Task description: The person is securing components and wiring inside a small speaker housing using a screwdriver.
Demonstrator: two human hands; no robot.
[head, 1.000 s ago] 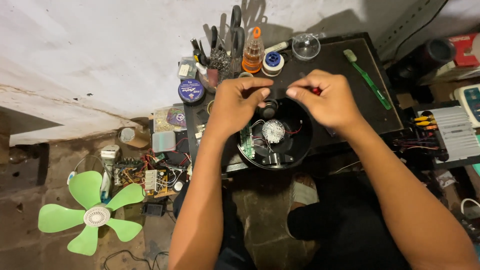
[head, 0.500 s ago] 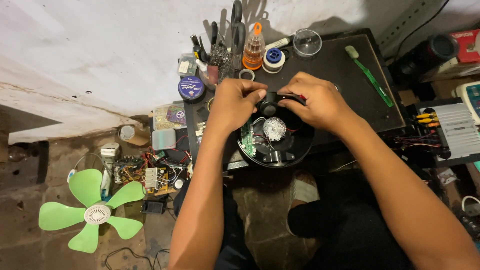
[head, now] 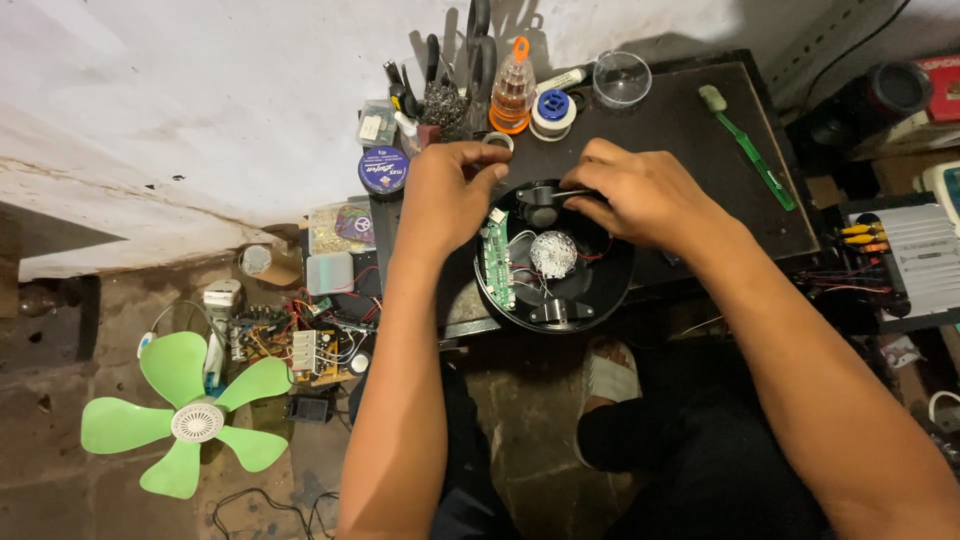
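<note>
The round black casing sits open at the near edge of the dark table, showing a green circuit board and wires. The left hand rests on its upper rim, fingers curled together. The right hand pinches a thin tool over a black part inside.

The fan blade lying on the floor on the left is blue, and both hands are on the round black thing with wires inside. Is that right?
Not quite. The head view shows the fan blade is green, not blue. The rest holds: the left hand and right hand are on the round black housing with wires inside.
</note>
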